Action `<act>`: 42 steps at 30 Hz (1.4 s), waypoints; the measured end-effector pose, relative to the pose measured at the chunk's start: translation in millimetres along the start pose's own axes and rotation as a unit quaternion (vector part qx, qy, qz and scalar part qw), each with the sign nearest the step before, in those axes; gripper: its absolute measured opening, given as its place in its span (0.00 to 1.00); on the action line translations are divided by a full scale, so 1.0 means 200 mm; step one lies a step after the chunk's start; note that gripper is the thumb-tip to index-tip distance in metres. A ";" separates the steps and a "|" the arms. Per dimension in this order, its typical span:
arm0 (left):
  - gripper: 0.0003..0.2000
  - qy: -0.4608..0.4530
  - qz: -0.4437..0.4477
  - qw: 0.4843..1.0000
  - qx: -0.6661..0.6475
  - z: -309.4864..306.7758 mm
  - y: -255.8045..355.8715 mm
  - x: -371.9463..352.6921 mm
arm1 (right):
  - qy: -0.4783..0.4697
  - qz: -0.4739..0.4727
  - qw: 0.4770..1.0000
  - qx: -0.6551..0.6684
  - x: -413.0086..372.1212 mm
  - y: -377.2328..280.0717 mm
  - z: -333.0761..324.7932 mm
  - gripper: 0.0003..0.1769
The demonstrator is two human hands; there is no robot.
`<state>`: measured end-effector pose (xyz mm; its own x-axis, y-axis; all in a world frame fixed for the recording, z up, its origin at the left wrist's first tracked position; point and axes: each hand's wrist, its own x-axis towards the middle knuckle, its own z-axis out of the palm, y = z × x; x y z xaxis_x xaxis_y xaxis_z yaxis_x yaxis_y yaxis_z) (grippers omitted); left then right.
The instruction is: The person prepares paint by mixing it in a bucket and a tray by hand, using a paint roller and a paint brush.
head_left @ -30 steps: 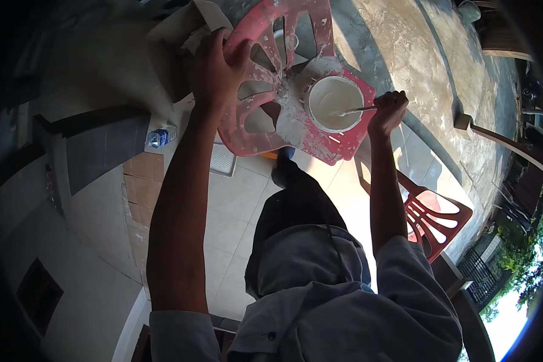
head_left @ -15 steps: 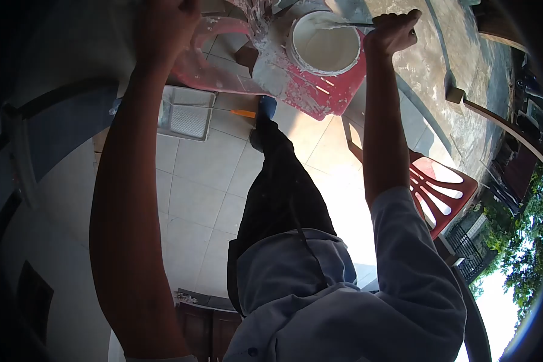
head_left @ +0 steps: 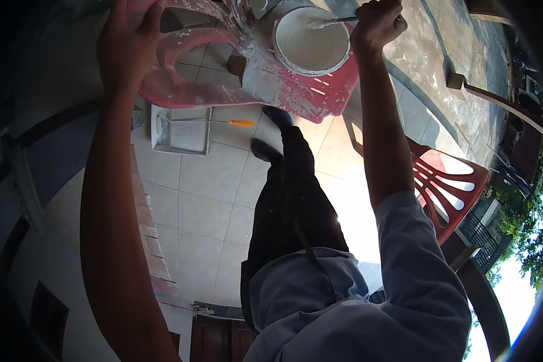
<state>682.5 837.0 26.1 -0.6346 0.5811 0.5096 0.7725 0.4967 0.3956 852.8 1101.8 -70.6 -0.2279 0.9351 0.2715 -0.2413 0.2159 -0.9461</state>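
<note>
A red plastic chair, spattered with white paint, stands in front of me. Its curved back frame is in my left hand, with the fingers wrapped round it near the top of the head view. On the seat sits a round bucket of creamy white paint. My right hand is closed at the bucket's right side on a thin dark-handled tool, whose whitened end reaches over the paint. The exact kind of tool does not show.
On the tiled floor lies a roller tray with an orange-handled paint roller. Another red plastic chair stands to the right. A dark blue-grey seat is at the left, and stained concrete extends beyond the tiles.
The view has shifted, bringing more of my left hand and the chair into sight. Both hands appear farther left. The tool's end is still over the paint, and a second foot now shows.
</note>
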 end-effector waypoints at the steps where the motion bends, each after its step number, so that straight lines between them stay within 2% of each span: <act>1: 0.25 0.006 0.012 1.000 -0.001 0.01 -0.02 0.00 | -0.015 0.024 0.999 0.033 -0.10 0.10 -0.03 0.21; 2: 0.24 0.011 0.025 1.000 -0.001 0.01 -0.04 0.00 | -0.016 0.033 0.999 0.038 -0.22 0.13 -0.02 0.21; 3: 0.24 -0.002 0.015 1.000 0.004 0.01 -0.02 0.01 | -0.088 0.073 0.993 0.029 -0.32 -0.03 -0.02 0.21; 5: 0.24 -0.025 -0.004 1.000 0.018 -0.03 0.03 0.02 | -0.186 0.201 0.959 0.078 -0.31 -0.10 -0.14 0.22; 7: 0.24 0.004 0.016 1.000 -0.007 0.00 -0.02 0.01 | -0.223 0.179 0.957 0.057 -0.14 -0.14 -0.21 0.22; 8: 0.24 0.018 0.025 0.999 -0.020 0.02 -0.03 0.01 | -0.239 0.177 0.951 0.087 0.00 -0.12 -0.24 0.22; 9: 0.24 0.023 0.029 0.999 -0.018 0.03 -0.03 0.01 | -0.176 0.148 0.973 0.002 0.06 -0.18 -0.16 0.23; 11: 0.24 0.023 0.036 0.999 -0.014 0.03 -0.02 0.01 | -0.163 0.066 0.984 0.016 0.20 -0.16 -0.09 0.22; 12: 0.24 0.010 0.016 1.000 -0.006 0.02 0.02 0.00 | -0.148 0.159 0.942 0.255 0.21 -0.15 -0.07 0.24; 14: 0.24 -0.022 -0.030 0.999 0.011 -0.01 0.10 0.01 | -0.031 0.001 0.994 0.101 0.11 -0.04 0.03 0.26; 15: 0.24 -0.017 -0.033 0.999 0.027 -0.01 0.10 0.01 | -0.041 0.024 0.989 0.139 0.01 0.02 0.02 0.26; 17: 0.25 -0.017 -0.042 0.997 0.059 0.00 0.09 -0.01 | -0.073 0.093 0.984 0.130 -0.23 0.10 -0.03 0.26; 18: 0.27 -0.048 -0.018 0.998 0.022 0.00 0.02 0.01 | -0.117 0.089 0.983 0.112 -0.31 0.08 -0.08 0.26; 20: 0.31 -0.117 0.024 0.991 -0.055 -0.01 -0.16 0.02 | -0.191 0.247 0.895 0.318 -0.28 0.01 -0.17 0.26; 22: 0.33 -0.137 -0.029 0.986 -0.087 -0.02 -0.15 0.02 | -0.214 0.261 0.886 0.317 -0.16 -0.08 -0.21 0.26; 24: 0.34 -0.142 -0.053 0.982 -0.112 -0.01 -0.14 0.02 | -0.210 0.116 0.963 0.123 0.03 -0.16 -0.16 0.25; 25: 0.34 -0.144 -0.054 0.980 -0.122 -0.01 -0.14 0.01 | -0.202 0.037 0.978 0.024 0.09 -0.18 -0.13 0.25; 29: 0.35 -0.143 -0.044 0.981 -0.120 -0.01 -0.15 0.04 | 0.012 0.013 0.991 0.129 0.00 -0.08 0.00 0.25; 30: 0.36 -0.145 -0.043 0.982 -0.110 -0.01 -0.15 0.04 | 0.014 0.183 0.942 0.281 -0.08 -0.10 -0.02 0.25; 32: 0.35 -0.125 -0.053 0.981 -0.138 -0.01 -0.15 0.03 | -0.078 0.260 0.925 0.265 -0.25 -0.07 -0.09 0.25; 33: 0.35 -0.114 -0.057 0.980 -0.152 -0.01 -0.15 0.02 | -0.164 0.164 0.967 0.102 -0.33 -0.04 -0.12 0.26; 35: 0.29 -0.037 0.001 0.998 -0.053 0.03 -0.15 -0.03 | -0.212 0.188 0.958 0.054 -0.22 -0.07 -0.21 0.25; 36: 0.26 0.010 0.027 1.000 0.000 0.04 -0.13 -0.02 | -0.191 0.146 0.970 0.045 -0.10 -0.10 -0.19 0.25; 38: 0.26 -0.005 -0.012 1.000 -0.004 0.00 0.04 -0.02 | -0.144 0.070 0.987 0.029 0.05 -0.16 -0.16 0.26; 40: 0.26 -0.004 -0.015 1.000 0.004 0.00 0.07 -0.03 | -0.091 -0.029 0.995 0.024 0.10 -0.18 -0.08 0.26; 41: 0.26 0.011 0.003 1.000 0.016 0.02 0.03 -0.03 | -0.064 0.077 0.973 0.207 0.06 -0.19 -0.05 0.26; 42: 0.26 0.026 0.021 0.999 0.027 0.03 0.01 -0.03 | -0.035 0.179 0.906 0.381 0.01 -0.18 -0.04 0.26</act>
<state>688.0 838.8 18.5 -0.5992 0.5686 0.5636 0.7947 0.5079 0.3323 867.9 1097.2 -37.8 -0.4728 0.8812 0.0061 -0.7159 -0.3801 -0.5857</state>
